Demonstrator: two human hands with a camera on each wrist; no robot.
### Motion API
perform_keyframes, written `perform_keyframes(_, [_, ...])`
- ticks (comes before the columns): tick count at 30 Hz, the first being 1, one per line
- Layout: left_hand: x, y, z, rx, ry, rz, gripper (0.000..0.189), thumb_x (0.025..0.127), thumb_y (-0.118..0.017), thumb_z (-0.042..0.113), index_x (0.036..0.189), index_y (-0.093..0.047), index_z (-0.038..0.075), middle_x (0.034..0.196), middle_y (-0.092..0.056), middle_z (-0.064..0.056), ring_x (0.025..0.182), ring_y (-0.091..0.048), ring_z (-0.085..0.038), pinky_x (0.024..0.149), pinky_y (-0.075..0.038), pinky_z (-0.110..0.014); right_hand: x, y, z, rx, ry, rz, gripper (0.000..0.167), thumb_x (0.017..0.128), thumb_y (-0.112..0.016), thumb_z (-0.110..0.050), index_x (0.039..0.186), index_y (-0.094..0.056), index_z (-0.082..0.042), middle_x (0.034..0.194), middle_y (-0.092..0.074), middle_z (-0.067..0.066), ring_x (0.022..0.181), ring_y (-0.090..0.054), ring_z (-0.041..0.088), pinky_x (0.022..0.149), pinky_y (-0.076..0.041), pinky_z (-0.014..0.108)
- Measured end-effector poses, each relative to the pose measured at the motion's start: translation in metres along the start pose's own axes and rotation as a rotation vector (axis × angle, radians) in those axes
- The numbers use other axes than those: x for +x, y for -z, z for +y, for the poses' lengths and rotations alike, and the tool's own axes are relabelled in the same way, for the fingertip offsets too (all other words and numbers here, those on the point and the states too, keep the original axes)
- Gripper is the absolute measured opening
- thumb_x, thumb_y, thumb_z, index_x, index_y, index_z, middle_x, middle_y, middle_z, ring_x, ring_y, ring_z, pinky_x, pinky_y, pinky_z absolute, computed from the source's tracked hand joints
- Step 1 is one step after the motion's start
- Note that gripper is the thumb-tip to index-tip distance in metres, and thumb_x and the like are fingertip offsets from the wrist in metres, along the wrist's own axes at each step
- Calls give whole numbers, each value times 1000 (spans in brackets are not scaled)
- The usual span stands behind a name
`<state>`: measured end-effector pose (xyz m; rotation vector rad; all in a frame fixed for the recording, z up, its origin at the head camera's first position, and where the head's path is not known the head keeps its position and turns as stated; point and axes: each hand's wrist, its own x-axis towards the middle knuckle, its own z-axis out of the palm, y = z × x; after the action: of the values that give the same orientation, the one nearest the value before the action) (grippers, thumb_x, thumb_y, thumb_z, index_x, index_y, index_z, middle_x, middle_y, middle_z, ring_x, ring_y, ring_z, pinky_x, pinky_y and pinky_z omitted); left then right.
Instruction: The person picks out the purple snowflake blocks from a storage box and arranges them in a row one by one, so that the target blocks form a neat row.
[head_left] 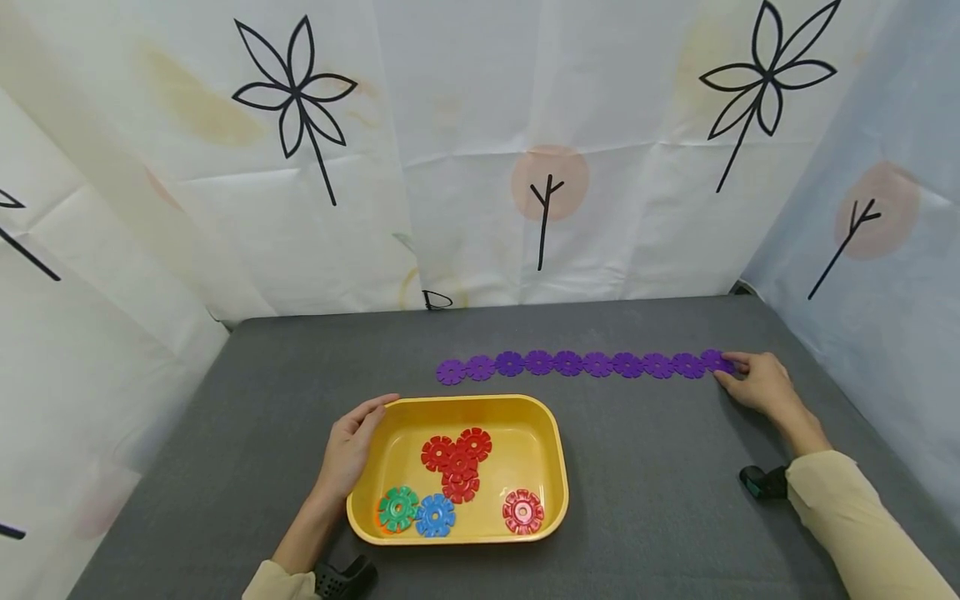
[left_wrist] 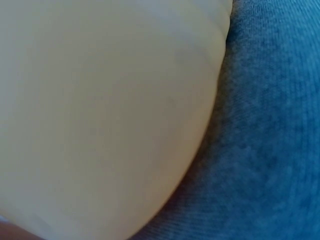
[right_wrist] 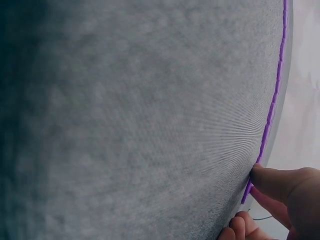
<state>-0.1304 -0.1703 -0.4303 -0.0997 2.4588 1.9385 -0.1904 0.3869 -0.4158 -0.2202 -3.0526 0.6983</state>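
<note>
A long row of purple flower-shaped discs (head_left: 567, 363), joined edge to edge, lies across the grey table. My right hand (head_left: 767, 385) pinches the disc at its right end between thumb and fingers. The right wrist view catches the purple chain (right_wrist: 275, 95) edge-on, with the thumb (right_wrist: 272, 181) against it. Nearer to me, my left hand (head_left: 348, 454) grips the left rim of a yellow tray (head_left: 510, 417). Inside the tray lie several red flower discs (head_left: 460, 463), a green one (head_left: 397, 509) overlapping an orange one, a blue one (head_left: 435, 515) and a separate red-pink one (head_left: 522, 511).
Grey cloth (head_left: 645, 467) covers the table. White printed curtains (head_left: 465, 150) stand behind it and at both sides. Up close in the left wrist view, a smooth pale curved surface (left_wrist: 110, 110) hides most of the scene; what it belongs to is unclear.
</note>
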Motion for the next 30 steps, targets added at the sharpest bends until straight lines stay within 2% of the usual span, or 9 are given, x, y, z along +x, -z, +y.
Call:
perform_keyframes(9, [1,0,0,-29,-3,-9,39,111,-44,25,138,-60,3,135,-63,-21,104,-69,-17,87,-57,-18,-1,5,2,-31,21,-35,50,100,-57,-19,136,-50,15,127,-50,49,118,-46,62,96,-39,72])
perform_keyframes(12, [1,-1,0,-42,11,-13,39,111,-44,26,139,-60,4,136,-63,-20,105,-69,-16,87,-57,-18,-4,4,1,-34,31,-14,51,99,-59,-17,136,-49,16,122,-52,47,113,-46,58,91,-41,70])
perform_keyframes(16, [1,-3,1,-68,36,-13,40,111,-43,27,140,-59,5,137,-62,-19,107,-68,-19,88,-57,-18,-9,2,-8,-39,80,52,51,95,-62,-17,134,-52,15,115,-54,41,106,-49,53,81,-44,65])
perform_keyframes(21, [0,-8,3,-101,48,-4,40,111,-42,26,140,-59,4,139,-60,-18,112,-66,-21,91,-57,-18,-19,-5,-37,-23,172,99,47,94,-66,-16,132,-59,10,126,-51,43,113,-50,60,84,-44,73])
perform_keyframes(23, [0,-11,5,-108,49,-3,40,111,-42,25,140,-59,4,139,-60,-17,113,-65,-21,92,-56,-18,-24,-10,-52,-14,221,113,44,94,-68,-16,130,-61,9,125,-52,43,111,-52,61,84,-45,73])
perform_keyframes(30, [1,-26,10,-122,17,-14,41,110,-41,23,141,-58,3,141,-60,-18,121,-63,-29,98,-55,-23,-45,-25,-108,-1,403,121,39,94,-72,-16,128,-68,2,118,-62,32,102,-60,47,83,-49,62])
